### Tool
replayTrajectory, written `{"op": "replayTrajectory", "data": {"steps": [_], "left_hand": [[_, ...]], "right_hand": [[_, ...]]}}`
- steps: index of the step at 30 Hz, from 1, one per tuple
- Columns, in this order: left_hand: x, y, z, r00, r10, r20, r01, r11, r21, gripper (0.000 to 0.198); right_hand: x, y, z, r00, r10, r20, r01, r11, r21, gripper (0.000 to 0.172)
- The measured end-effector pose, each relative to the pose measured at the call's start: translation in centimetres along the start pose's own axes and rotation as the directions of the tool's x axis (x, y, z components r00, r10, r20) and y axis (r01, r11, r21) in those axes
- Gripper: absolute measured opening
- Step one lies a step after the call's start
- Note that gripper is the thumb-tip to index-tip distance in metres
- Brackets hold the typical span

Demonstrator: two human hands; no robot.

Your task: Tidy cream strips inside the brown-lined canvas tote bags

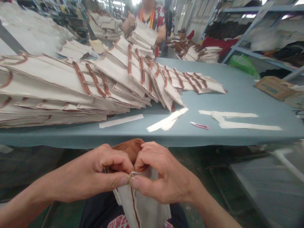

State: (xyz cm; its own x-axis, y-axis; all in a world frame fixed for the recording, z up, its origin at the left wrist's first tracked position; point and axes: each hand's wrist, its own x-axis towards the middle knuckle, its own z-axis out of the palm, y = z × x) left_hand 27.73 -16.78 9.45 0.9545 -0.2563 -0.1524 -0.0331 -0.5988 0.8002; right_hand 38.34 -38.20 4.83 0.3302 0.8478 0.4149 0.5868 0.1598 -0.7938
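Holding cream fabric piece (pixel 152 202) w/ both hands, low over dark clothing (pixel 95 212), just off near edge of blue-grey counter (pixel 237 76)

Pinching top end of its brown-edged seam w/ L hand (pixel 102 172) & R hand (pixel 163 172); fingers narrow on both, closed on cloth btwn thumb & bent index, w/ thumbs almost tip to tip; can't see what is behind knuckles

Can see brown part (pixel 129 147) curving up behind hands, partly hidden; can't tell how attached

On counter, L to centre, see long overlapping pile of cream pieces (pixel 47 85) w/ brown trim

Nearer front edge, L to R: note white strip (pixel 121 121) lying alone, then crossed strips (pixel 166 120) w/ far end close to pile, then pink-handled snips (pixel 200 125), then 2nd grp of strips (pixel 249 127), overlapping

At far R of counter, note brown printed bag (pixel 273 87) near green plastic bag (pixel 243 65), w/ loaded shelving (pixel 257 52) behind

Across counter, see co-worker (pixel 160 19) w/ another cream sheet (pixel 144 33) & thin yellow item (pixel 130 13) in raised hand

Rear L, see heap of whitish plastic (pixel 35 28), too blurred to ID contents
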Motion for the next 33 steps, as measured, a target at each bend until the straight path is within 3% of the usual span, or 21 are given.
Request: {"op": "replayTrajectory", "data": {"steps": [3,7,10,16,21,25,33], "left_hand": [[-0.3,-0.3,-0.1,0.995,-0.047,0.089,0.057,0.992,-0.112,0.033],[-0.7,-0.7,-0.1,0.991,-0.054,0.123,0.074,0.983,-0.169,0.028],[-0.9,-0.5,0.3,0.988,-0.102,0.114,0.121,0.978,-0.171,0.024],[-1.1,-0.8,1.2,0.988,-0.155,-0.004,0.149,0.962,-0.23,0.02],[-1.6,-1.8,0.9,0.974,-0.211,0.086,0.228,0.912,-0.341,0.013],[-1.6,-1.9,0.2,0.96,-0.25,0.122,0.274,0.927,-0.255,0.011],[-0.7,-1.8,-0.9,0.991,-0.12,0.057,0.119,0.993,0.027,0.019]], "right_hand": [[0.2,-0.4,0.3,1.0,0.004,-0.002,-0.004,1.0,0.015,0.025],[0.3,-0.6,0.7,0.999,0.039,0.033,-0.038,0.999,-0.031,0.022],[0.6,-0.6,1.2,0.998,0.066,0.018,-0.065,0.996,-0.065,0.021],[1.4,0.1,1.8,0.996,0.083,0.038,-0.081,0.995,-0.056,0.022],[1.7,0.3,2.2,0.994,0.095,0.044,-0.091,0.992,-0.086,0.021],[1.9,0.1,2.2,0.993,0.102,0.062,-0.095,0.99,-0.1,0.019],[2.2,0.4,2.0,0.99,0.108,0.087,-0.095,0.985,-0.145,0.016]]}}
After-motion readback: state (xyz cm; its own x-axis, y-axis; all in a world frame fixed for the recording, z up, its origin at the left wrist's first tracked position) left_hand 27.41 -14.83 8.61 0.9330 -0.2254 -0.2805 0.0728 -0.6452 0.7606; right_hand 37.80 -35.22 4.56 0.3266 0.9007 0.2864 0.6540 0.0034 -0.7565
